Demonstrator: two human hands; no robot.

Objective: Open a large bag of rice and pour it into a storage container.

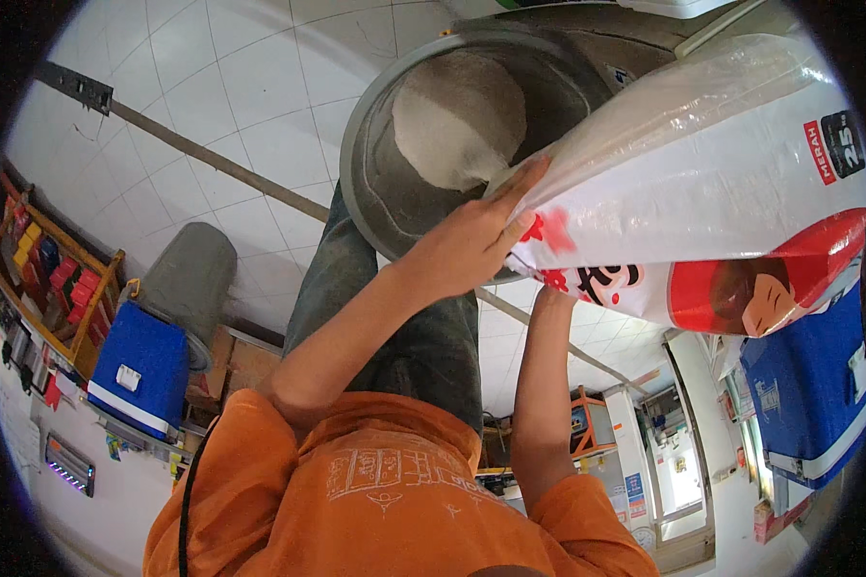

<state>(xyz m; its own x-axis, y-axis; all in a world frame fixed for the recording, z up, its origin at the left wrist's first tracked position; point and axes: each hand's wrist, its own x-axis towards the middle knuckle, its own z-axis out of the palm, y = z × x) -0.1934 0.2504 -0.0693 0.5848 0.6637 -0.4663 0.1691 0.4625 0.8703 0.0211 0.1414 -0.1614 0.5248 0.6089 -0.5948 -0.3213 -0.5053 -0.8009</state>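
Note:
A large white and red plastic sack [645, 207] leans in from the right, tilted with its mouth over a round grey bin [356, 183]. Pale grain [457, 111] that looks like rice runs from the mouth and lies heaped inside the bin. My left hand [467, 240] is closed on the mouth end of the sack, its fingers along the upper edge. From below, my right hand [551, 300] meets the same end and holds it; its fingers are hidden behind the plastic.
My legs [394, 317] stand close against the bin. On the left are a grey lidded bin [188, 274], a blue box [140, 365] and a wooden rack [96, 308] of packets. Another blue box [808, 385] is at the right, below the sack. White tiles [250, 77] cover the floor.

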